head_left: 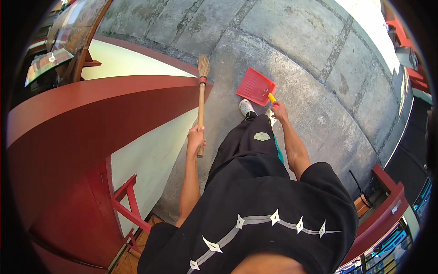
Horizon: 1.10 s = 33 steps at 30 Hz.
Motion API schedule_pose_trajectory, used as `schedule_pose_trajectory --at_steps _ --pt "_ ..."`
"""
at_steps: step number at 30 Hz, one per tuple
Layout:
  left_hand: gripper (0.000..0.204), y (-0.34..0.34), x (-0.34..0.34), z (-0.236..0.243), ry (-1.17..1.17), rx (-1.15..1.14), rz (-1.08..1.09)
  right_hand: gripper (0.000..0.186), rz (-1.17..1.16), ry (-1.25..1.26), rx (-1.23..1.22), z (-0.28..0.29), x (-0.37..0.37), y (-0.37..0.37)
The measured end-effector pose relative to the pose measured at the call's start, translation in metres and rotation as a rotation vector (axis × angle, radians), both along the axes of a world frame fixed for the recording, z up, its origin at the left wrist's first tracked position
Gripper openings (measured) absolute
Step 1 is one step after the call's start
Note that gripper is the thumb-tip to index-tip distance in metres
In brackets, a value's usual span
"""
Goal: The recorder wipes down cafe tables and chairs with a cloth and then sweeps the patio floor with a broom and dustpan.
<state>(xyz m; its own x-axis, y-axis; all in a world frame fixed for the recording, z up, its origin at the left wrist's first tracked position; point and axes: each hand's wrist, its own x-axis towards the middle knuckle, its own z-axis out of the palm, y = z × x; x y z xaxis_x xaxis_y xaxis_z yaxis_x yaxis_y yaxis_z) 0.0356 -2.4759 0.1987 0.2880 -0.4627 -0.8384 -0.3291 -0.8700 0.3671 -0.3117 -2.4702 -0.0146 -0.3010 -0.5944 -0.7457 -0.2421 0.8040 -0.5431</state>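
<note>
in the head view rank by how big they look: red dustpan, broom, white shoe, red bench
1. red bench, by far the largest, though it sits close to the camera
2. broom, long and thin, held in the left hand
3. red dustpan, held in the right hand
4. white shoe, only partly visible

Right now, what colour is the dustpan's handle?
Yellow. The dustpan itself is red, and its yellow handle sits in the right hand; the head view shows it.
</note>
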Motion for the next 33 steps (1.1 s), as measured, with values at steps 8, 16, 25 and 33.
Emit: schedule_pose_trajectory --at_steps 8,16,25,33 --pt "0.034 0.024 -0.044 -0.031 -0.036 0.137 -0.247 0.046 -0.017 -0.121 0.065 0.007 -0.012 0.013" --pt "0.035 0.092 -0.045 -0.004 0.409 0.184 -0.019 0.048 -0.001 -0.059 0.065 0.007 -0.003 0.005" --pt "0.052 0.045 -0.042 0.010 0.324 0.019 0.183 0.049 0.005 -0.028 0.091 0.014 -0.007 0.000" --pt "0.020 -0.001 -0.021 -0.079 -0.126 -0.090 -0.127 0.043 0.034 0.015 0.065 0.024 0.003 0.017"
